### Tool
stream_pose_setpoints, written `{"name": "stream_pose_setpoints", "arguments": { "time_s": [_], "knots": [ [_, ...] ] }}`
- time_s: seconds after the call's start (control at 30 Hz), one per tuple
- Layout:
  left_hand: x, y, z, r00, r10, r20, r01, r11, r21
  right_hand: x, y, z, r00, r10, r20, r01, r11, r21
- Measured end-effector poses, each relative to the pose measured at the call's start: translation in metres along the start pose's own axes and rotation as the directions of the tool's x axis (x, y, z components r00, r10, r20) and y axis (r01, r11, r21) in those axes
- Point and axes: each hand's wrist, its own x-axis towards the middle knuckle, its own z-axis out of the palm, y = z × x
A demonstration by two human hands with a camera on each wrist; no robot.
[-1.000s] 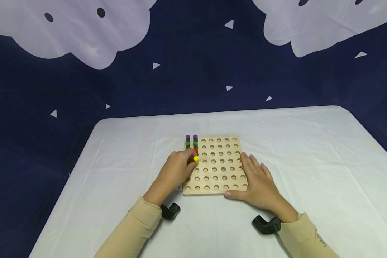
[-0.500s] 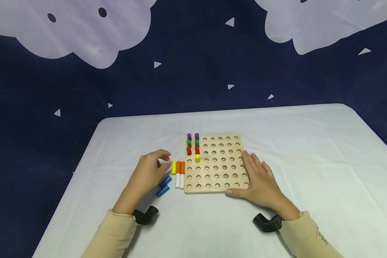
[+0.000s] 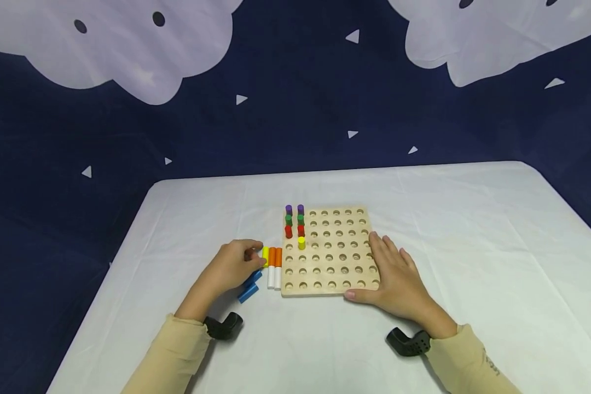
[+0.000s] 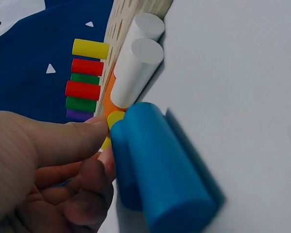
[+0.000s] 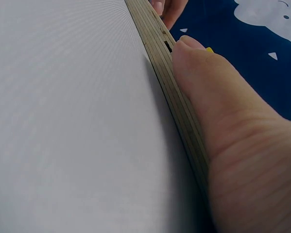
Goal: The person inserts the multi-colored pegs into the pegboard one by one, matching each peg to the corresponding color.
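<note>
My left hand pinches a yellow peg that lies at the left side of the wooden pegboard; in the left wrist view the thumb and fingertips meet at this peg, which blue pegs partly hide. Straight-fingered, my right hand rests against the board's right edge, its thumb at the near edge. Purple pegs, green pegs and red pegs stand in pairs in the two left columns. Another yellow peg stands below the reds in the second column.
Two orange pegs lie beside the board, with two white pegs end to end with them. Two blue ones lie nearer the left wrist. A white cloth covers the table, and a dark blue backdrop hangs behind.
My left hand has let go of the yellow peg standing in the board, moved left and come down onto the loose yellow peg. The right hand stays in place.
</note>
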Motion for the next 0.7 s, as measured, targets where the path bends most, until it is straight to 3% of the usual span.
{"name": "stream_pose_setpoints", "arguments": {
  "time_s": [0.43, 0.7],
  "knots": [
    [0.008, 0.012, -0.004, 0.999, -0.043, 0.029, 0.042, 0.999, 0.023, 0.001, 0.001, 0.001, 1.000, -0.004, -0.005, 0.004, 1.000, 0.001],
    [0.008, 0.013, -0.003, 0.999, -0.041, 0.007, 0.040, 0.996, 0.074, -0.001, 0.000, 0.002, 1.000, 0.000, -0.005, 0.000, 1.000, 0.003]
  ]
}}
